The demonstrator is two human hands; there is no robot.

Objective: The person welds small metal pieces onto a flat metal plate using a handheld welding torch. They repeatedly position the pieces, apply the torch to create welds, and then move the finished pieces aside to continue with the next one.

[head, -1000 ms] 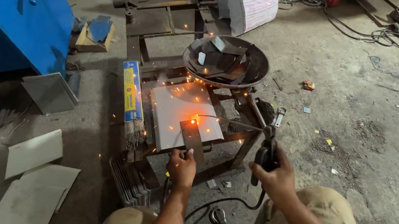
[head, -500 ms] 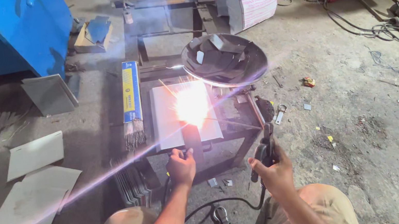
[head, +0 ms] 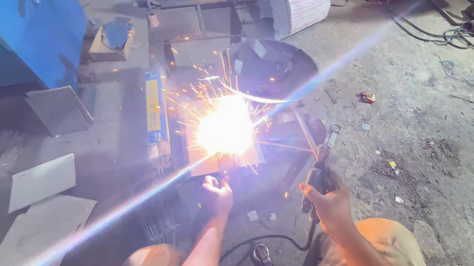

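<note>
Left hand: we see our left hand (head: pixel 217 192) reaching forward, fingers curled at the near edge of the metal plate (head: pixel 225 156); the glare keeps us from telling whether it grips the plate or only rests against it.
Right hand: our right hand (head: pixel 328 201) is closed around the dark handle of the electrode holder (head: pixel 319 176), held upright to the right of the plate.
Rod: a thin welding rod (head: pixel 303 127) runs up and leftward from the holder toward the flash.
Arc: a white arc flash (head: pixel 225 129) sits on the plate, throwing orange sparks up and out, with a long streak of lens flare crossing the view.
Plate: it lies flat on a low dark stand, straight ahead of our knees.
Pan: a round dark metal pan (head: pixel 274 69) stands just behind and right of the plate.
Box: a long blue and yellow box (head: pixel 154 110) lies just left of the plate.
Cable: a black cable (head: pixel 264 241) curves along the floor between our legs.
Floor left: we count pale flat sheets (head: pixel 43 206) well apart from the work.
</note>
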